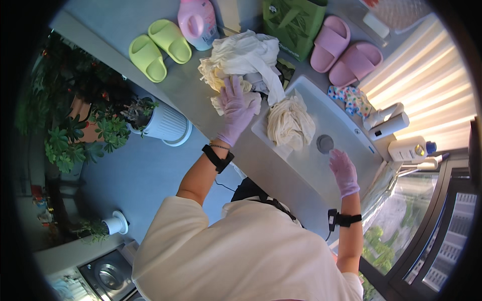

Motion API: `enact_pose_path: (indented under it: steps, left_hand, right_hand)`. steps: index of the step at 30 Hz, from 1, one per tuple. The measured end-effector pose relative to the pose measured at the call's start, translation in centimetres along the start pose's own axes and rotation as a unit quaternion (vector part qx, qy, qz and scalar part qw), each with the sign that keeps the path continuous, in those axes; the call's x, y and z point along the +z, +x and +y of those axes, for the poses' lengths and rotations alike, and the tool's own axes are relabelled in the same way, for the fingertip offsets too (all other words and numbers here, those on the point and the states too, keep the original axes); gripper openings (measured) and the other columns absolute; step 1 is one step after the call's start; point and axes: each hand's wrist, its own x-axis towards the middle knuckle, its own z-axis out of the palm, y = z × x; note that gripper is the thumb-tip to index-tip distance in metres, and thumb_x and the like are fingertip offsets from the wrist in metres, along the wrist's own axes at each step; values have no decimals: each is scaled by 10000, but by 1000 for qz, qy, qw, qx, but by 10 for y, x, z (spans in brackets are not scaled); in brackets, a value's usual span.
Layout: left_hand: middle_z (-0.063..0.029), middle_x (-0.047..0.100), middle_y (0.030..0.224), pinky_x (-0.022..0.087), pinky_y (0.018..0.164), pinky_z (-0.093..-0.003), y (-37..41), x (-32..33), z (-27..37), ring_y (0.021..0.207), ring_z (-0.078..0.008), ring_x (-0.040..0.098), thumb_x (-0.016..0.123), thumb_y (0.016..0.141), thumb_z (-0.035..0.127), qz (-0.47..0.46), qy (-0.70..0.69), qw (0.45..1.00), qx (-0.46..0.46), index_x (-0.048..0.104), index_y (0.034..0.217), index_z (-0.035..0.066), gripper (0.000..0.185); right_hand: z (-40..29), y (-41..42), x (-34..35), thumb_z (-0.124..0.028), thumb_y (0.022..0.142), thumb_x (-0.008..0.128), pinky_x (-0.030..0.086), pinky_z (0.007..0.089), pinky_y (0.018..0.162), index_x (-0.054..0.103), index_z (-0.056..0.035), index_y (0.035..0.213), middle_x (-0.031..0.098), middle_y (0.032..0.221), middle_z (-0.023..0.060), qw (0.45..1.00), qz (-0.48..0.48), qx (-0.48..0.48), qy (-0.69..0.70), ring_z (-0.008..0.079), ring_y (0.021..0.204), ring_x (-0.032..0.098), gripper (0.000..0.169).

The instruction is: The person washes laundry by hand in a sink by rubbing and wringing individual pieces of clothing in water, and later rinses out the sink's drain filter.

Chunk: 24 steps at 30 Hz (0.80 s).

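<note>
My left hand, in a thin pink glove, is spread flat at the near edge of a pile of white and cream cloths on the counter. Its fingers overlap the pale yellow cloth there; whether they press on it I cannot tell. My right hand, gloved the same way, is over the right part of the white sink, close to the round drain, and holds nothing. A bunched cream cloth lies in the sink's left end.
Green slippers, a pink detergent bottle, a green bag and pink slippers stand along the counter's back. Beside the sink are a dotted cloth, a faucet and a white bottle. A planter stands left.
</note>
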Motion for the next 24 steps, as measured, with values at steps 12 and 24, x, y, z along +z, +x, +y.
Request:
enact_pose_path:
  steps: [12, 24]
  left_hand:
    - [-203, 369, 1393, 281, 1095, -453, -38, 18, 13, 1318, -376, 319, 687, 799, 104, -36, -166, 967, 191, 398, 1375, 83, 645]
    - [-140, 602, 1089, 487, 854, -401, -52, 80, 22, 1009, -328, 596, 744, 698, 180, -345, -65, 933, 78, 552, 1169, 112, 514]
  right_hand:
    - [6, 119, 73, -266, 856, 640, 345, 316, 1054, 452, -2, 1361, 521, 1350, 178, 848, 75, -201, -486, 283, 1273, 472, 600]
    - [-5, 15, 65, 8, 791, 496, 449, 235, 656, 701, -68, 1063, 645, 830, 4, 941, -69, -54, -326, 77, 712, 525, 349]
